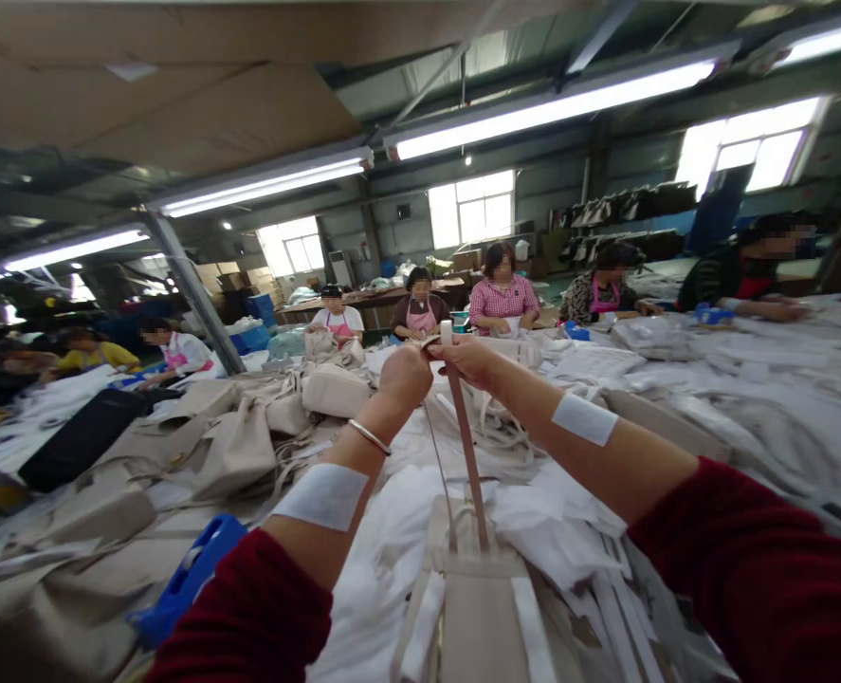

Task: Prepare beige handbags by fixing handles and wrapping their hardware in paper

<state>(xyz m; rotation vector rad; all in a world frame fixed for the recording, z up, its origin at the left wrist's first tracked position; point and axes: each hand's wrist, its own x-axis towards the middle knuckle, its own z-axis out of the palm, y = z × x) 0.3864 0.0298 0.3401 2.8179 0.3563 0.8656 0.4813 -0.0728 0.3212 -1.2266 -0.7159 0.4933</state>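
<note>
My left hand [406, 375] and my right hand [471, 359] are raised together in front of me, both closed on the top end of a long beige strap [467, 446]. The strap runs down taut to a beige bag [477, 617] lying close to me at the bottom of the view. A small white piece sticks up between my fingers at the strap's end. White patches sit on both forearms, and a metal bangle circles my left wrist.
A long table [761, 398] is heaped with beige bags [249, 436] and white wrapping sheets [548, 512]. A blue plastic crate [192, 574] lies at lower left, a black bag [82, 436] further left. Several people work along the far side.
</note>
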